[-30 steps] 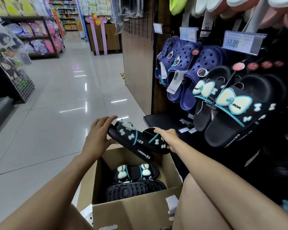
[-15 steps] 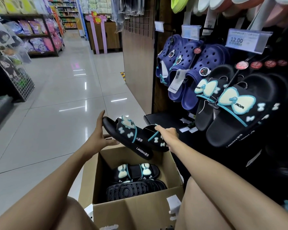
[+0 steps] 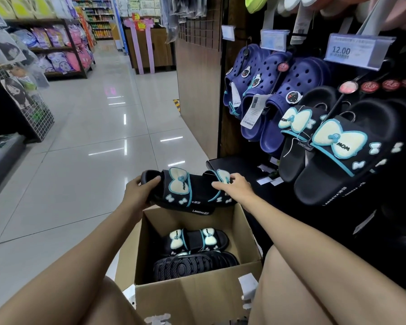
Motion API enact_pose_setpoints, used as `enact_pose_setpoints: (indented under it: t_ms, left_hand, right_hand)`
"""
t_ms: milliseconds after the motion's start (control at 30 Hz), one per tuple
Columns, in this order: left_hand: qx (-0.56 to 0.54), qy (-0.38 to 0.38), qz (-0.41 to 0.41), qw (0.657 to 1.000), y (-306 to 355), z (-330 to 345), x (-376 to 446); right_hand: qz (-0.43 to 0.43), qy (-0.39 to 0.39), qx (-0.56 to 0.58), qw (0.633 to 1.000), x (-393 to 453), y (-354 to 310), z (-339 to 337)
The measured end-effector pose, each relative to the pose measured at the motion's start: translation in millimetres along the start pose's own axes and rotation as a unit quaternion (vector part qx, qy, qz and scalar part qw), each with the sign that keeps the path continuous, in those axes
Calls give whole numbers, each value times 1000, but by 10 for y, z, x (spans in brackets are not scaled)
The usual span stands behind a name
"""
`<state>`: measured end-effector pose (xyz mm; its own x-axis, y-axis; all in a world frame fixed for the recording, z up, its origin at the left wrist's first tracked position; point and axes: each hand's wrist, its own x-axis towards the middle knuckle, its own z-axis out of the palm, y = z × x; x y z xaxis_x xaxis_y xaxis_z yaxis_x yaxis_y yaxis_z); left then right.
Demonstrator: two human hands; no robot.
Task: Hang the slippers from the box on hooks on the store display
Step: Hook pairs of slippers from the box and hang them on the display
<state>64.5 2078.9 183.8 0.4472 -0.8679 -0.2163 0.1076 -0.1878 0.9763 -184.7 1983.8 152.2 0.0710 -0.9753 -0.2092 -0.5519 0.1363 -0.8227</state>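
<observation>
Both hands (image 3: 140,192) (image 3: 236,187) curled, gripping

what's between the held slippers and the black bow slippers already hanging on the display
Head view: only the low black shelf with white paper tags; no other slippers between the held pair and the hung ones.

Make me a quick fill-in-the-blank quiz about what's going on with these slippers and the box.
1. Both hands hold a black slipper pair above the open ____ box.
2. The left hand grips the pair's ____ end.
3. The price tag reads ____.
4. The clogs hanging on the display are ____.

Missing words: cardboard; left; 12.00; blue
</observation>
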Motion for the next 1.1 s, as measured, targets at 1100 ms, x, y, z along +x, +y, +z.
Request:
enact_pose_setpoints:
  t_ms: [1100]
  left_hand:
    - [195, 153, 106, 963, -63, -323, 140]
  right_hand:
    - [-52, 30, -177, 982, -33, 67, -156]
